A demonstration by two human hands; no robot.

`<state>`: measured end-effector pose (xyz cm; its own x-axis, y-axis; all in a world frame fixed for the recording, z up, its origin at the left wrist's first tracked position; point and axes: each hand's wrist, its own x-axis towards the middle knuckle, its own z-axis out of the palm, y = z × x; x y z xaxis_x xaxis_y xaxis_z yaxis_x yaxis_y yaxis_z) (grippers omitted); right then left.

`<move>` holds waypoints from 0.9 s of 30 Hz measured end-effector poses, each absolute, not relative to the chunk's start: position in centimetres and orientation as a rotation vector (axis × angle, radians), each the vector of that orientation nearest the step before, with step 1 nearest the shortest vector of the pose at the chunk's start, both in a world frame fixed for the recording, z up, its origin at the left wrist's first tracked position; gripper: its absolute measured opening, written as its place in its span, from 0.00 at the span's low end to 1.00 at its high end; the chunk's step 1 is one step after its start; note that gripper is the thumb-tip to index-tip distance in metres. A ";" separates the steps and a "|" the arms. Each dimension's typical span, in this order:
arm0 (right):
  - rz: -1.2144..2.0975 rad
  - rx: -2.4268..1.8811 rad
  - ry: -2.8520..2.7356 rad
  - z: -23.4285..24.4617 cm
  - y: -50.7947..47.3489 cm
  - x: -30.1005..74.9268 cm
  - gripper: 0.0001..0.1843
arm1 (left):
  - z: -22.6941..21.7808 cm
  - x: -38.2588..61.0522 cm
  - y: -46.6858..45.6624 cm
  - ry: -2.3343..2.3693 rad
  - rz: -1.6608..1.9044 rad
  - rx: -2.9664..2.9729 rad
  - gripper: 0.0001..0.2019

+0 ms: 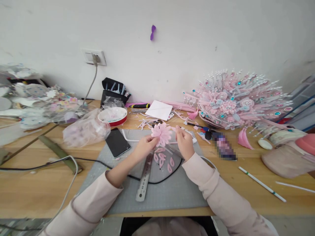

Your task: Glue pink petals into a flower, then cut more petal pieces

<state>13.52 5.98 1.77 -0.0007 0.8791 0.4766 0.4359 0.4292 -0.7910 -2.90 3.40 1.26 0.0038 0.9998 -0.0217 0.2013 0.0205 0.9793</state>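
A pale pink flower [161,133] with many looped, fuzzy petals is held up over the mat. My left hand [145,146] pinches it at its lower left, thumb and fingers closed. Just right of the flower, my right hand [185,142] is closed in a pinch. A small pink piece [173,129] shows at its fingertips, pointing toward the flower; its exact kind is unclear. Below the hands, several loose pink loop petals [161,163] lie on the grey cutting mat [118,191]. A steel ruler [145,178] lies beside them, its upper end near the left hand.
A black cable [98,161] crosses the mat. Around it are a phone [118,142], a red-and-white bowl [114,123], a plastic bag [85,129] and a white card [159,109]. A large beaded pink headdress [228,101] stands back right; a white-green stick [262,183] lies right.
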 end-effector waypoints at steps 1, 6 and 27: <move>0.543 -1.200 -1.553 2.0 6.0 13.7 0.24 | 1.4 -3.0 3.3 1.340 1.132 1.341 0.13; 0.655 -1.254 -1.437 2.7 6.0 14.0 0.21 | 1.7 -2.9 3.2 1.142 1.247 1.114 0.07; 0.492 -0.919 -2.189 2.0 5.1 13.3 0.18 | 1.2 -1.1 2.1 1.071 1.324 0.959 0.18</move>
<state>13.30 5.12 2.01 -0.5016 0.7334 0.4588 0.4666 0.6760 -0.5704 -1.12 2.09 1.19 -0.0432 0.9978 -0.0513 -0.2586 0.0384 0.9652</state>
